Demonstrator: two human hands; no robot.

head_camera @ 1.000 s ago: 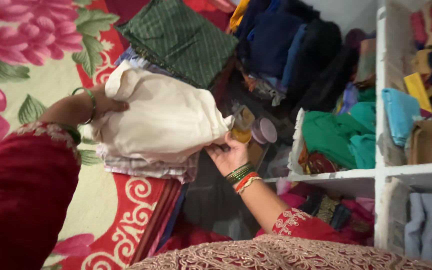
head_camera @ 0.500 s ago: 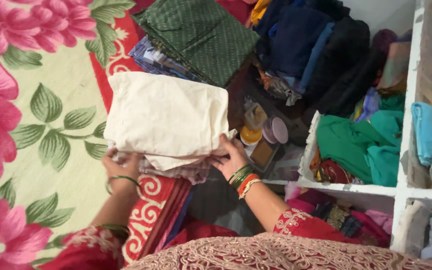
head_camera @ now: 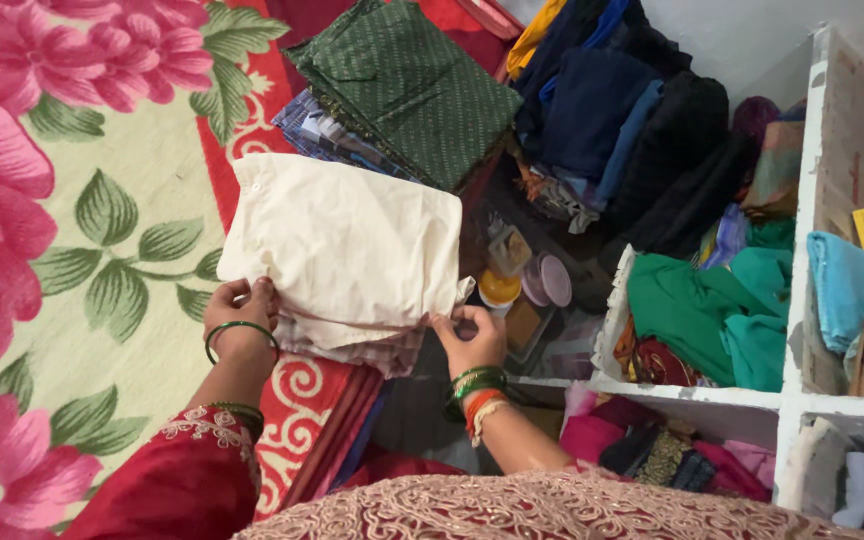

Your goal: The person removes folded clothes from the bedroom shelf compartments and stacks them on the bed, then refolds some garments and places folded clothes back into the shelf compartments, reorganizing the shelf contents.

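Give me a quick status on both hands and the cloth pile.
Left hand and right hand grip the near edge of the folded cream cotton cloth. It tops a small stack on the red patterned mat. Nothing blocks them.

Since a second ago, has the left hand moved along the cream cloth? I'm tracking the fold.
Yes. The left hand slid from the far-left side of the cream cloth to its near edge, toward the person.

Both hands' fingers [head_camera: 252, 300] vanish under the folded cream cloth [head_camera: 347, 245].
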